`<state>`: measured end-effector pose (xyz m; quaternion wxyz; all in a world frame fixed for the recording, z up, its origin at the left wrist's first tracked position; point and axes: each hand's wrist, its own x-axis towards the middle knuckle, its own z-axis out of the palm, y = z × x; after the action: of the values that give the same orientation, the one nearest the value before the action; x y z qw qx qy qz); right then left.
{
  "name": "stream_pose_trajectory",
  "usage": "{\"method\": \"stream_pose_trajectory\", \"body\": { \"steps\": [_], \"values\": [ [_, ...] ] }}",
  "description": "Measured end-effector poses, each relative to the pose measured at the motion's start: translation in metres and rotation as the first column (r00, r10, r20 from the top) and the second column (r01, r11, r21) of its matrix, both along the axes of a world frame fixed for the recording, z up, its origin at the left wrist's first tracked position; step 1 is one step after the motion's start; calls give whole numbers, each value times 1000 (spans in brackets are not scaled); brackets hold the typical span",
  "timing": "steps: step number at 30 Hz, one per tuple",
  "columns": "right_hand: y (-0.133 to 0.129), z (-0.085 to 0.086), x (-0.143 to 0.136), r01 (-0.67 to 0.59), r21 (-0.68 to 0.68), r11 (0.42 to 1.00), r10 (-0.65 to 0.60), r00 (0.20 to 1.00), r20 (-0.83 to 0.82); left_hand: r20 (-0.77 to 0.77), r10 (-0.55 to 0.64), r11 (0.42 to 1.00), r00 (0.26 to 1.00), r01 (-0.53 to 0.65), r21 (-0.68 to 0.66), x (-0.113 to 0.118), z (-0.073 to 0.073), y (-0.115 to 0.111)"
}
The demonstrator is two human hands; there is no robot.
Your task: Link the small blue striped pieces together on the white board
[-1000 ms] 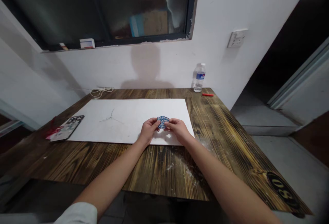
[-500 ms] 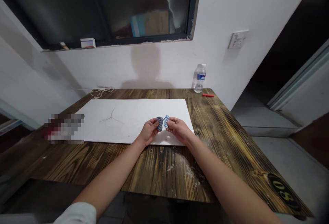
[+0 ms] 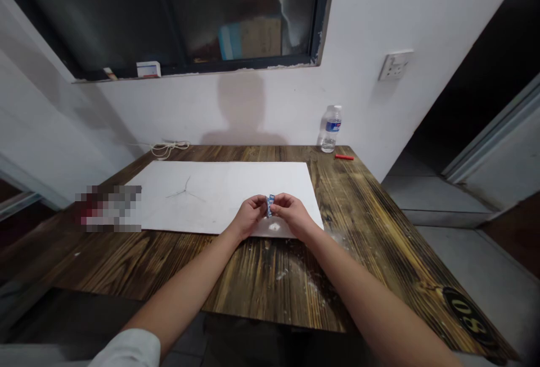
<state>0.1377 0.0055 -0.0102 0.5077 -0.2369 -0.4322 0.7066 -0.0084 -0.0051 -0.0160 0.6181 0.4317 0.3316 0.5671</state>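
Note:
My left hand and my right hand meet above the near right part of a white board. Pinched in my right fingers is a small flat blue-and-white patterned piece. My left fingers are closed on a small flat dark grey-blue piece, now mostly hidden behind the fingertips. The two pieces are side by side or overlapping; I cannot tell whether they touch. Below the hands, a small pale spot shows on the board.
A water bottle stands by the wall, beside a red pen-like stick. A white cable lies at the back left of the wooden table. Thin lines or wires mark the board. A blurred patch covers its left end.
My hands have come together, closing the gap between the two small pieces. The left piece has turned and is now mostly covered by fingers. The view has shifted slightly.

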Motion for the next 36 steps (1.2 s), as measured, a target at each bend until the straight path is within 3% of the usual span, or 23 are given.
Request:
{"method": "stream_pose_trajectory", "body": {
  "steps": [7,14,21,25,29,32,34,36],
  "values": [
    [0,0,0,91,9,996,-91,994,66,-152,-13,997,988,24,71,2,0,0],
    [2,-5,1,183,21,983,-184,974,129,-305,-44,997,951,63,52,5,3,-4],
    [6,-2,6,123,80,989,-135,975,179,-114,91,996,989,-90,7,2,1,1],
    [7,-1,6,115,35,993,-119,981,156,-195,220,975,956,-222,9,1,1,4],
    [8,0,6,155,102,983,-175,960,218,-316,266,964,911,-249,93,-1,0,5],
    [11,-3,7,146,141,979,-182,941,287,-444,298,954,845,-252,160,-4,-1,6],
    [13,-7,9,136,196,971,-205,896,394,-590,340,941,733,-256,223,-8,-3,7],
    [15,-10,13,153,290,945,-293,793,534,-700,420,908,578,-270,321,-15,-4,10]
  ]
}}
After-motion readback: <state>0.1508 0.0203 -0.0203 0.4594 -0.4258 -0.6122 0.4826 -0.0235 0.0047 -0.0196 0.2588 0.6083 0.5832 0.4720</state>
